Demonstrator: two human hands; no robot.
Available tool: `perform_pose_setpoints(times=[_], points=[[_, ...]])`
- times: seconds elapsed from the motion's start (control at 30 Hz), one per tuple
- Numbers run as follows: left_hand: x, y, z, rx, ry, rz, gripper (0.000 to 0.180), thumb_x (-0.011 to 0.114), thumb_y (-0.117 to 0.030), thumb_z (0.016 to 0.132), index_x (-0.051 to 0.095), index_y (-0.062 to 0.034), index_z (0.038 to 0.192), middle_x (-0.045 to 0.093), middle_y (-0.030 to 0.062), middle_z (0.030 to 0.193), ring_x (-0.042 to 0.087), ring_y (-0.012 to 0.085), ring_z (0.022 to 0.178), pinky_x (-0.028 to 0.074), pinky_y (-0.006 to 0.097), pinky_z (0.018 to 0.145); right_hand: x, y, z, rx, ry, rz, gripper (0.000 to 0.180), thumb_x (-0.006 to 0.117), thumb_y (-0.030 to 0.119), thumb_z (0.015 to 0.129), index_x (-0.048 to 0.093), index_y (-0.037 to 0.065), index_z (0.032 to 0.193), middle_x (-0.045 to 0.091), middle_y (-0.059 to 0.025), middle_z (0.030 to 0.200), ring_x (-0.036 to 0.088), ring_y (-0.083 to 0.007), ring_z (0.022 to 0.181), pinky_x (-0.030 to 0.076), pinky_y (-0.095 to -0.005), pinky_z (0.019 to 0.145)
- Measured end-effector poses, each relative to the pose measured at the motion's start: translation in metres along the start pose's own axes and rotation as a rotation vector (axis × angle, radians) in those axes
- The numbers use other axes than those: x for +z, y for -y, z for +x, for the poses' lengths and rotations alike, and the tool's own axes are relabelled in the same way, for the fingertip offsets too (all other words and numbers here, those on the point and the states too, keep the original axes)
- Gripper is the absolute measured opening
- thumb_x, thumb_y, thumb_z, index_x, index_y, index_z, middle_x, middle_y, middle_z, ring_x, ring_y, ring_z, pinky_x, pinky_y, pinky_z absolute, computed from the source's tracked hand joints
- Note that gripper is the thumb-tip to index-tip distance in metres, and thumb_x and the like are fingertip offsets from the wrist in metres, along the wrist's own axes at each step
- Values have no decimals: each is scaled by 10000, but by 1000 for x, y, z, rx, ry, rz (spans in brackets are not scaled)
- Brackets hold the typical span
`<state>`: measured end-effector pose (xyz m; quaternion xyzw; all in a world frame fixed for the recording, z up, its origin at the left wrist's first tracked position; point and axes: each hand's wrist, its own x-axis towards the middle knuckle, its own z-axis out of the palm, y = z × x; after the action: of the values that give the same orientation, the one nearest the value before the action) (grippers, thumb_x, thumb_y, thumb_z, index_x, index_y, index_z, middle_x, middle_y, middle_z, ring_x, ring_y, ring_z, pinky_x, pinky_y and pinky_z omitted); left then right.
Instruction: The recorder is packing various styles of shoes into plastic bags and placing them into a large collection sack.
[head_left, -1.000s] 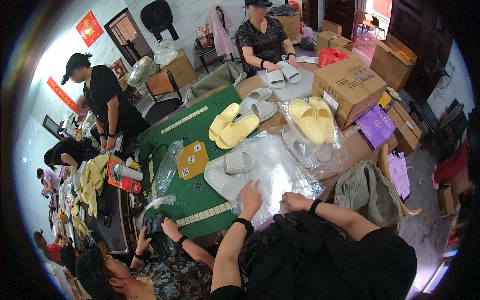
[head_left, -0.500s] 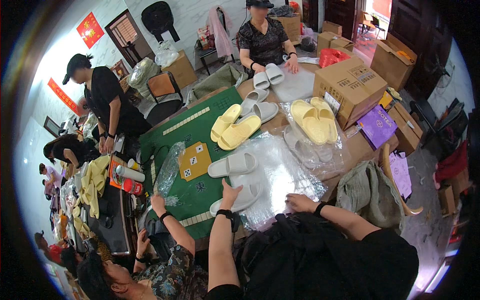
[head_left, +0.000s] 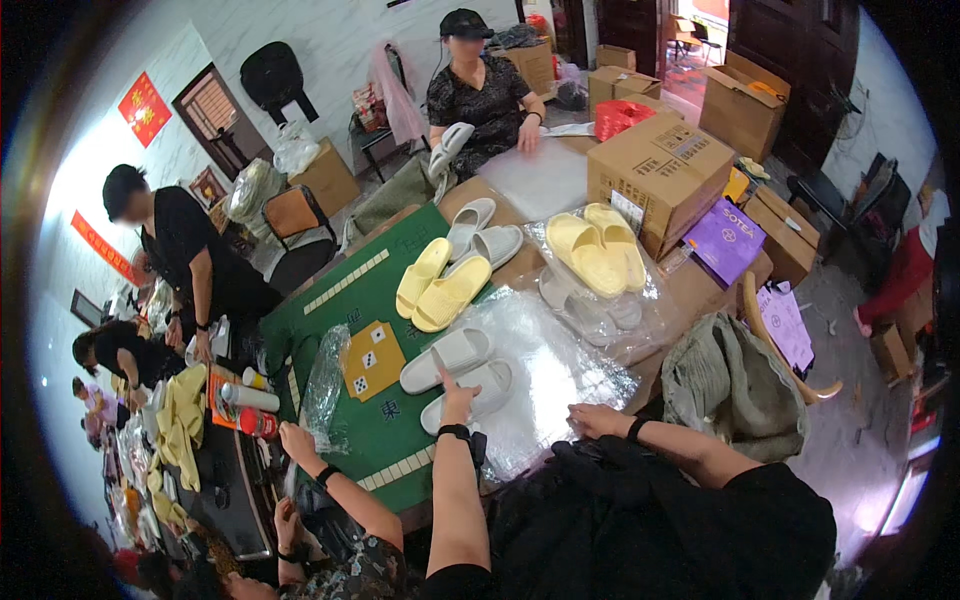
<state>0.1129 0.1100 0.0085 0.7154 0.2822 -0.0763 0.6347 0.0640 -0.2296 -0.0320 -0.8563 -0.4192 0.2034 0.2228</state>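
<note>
Extending one finger, your left hand (head_left: pixel 459 404) is loosely unfolded over the grey slippers (head_left: pixel 455 352) near the closest edge of the counter (head_left: pixel 698 292); your right hand (head_left: pixel 598 421) curls at the clear plastic (head_left: pixel 550 370), grip unclear.

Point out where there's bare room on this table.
Two green mat patches look bare but for printing: one between the yellow card, near tile row and nearest grey slippers; another between the far tile row and left yellow slippers. It is crowded at right: right yellow slippers, carton, purple package.
</note>
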Motion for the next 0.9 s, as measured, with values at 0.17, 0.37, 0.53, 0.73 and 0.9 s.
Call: perform_pose_setpoints(times=[0.17,0.37,0.53,0.73,0.9], points=[[-8,18,28,24,-67,-12,988,632,84,592,54,-70,1379,392,215,1225,446,297,1069,399,379,852,2,6,3,17,-41,47,491,560,127,721,403,12,1171,390,-163,1279,406,-291,1162,408,-383,896],[20,7,8,77,-335,-170,735,606,74,641,215,39,1262,402,213,1211,452,322,1063,412,377,853,3,3,8,-24,-77,65,387,539,165,767,462,34,1123,457,-129,1226,490,-284,1069,443,-365,851],[65,-47,-24,-133,-8,-1189,670,510,7,800,91,-115,1309,349,211,1238,465,350,1047,411,483,873,-2,9,1,40,-131,51,314,497,217,822,489,56,1091,493,-127,1186,509,-297,1033,448,-364,840],[102,-72,-59,-105,260,-978,540,422,-64,870,133,-67,1325,376,201,1230,503,333,1007,427,416,868,-23,7,4,-6,-94,153,276,507,204,815,537,33,1030,553,-150,1053,539,-312,934,445,-372,785],[87,10,-70,167,649,433,259,458,-184,851,605,6,948,632,128,874,618,265,773,489,349,695,-52,26,24,279,-340,380,305,565,201,782,551,42,1042,561,-156,1004,536,-305,900,427,-354,799]])
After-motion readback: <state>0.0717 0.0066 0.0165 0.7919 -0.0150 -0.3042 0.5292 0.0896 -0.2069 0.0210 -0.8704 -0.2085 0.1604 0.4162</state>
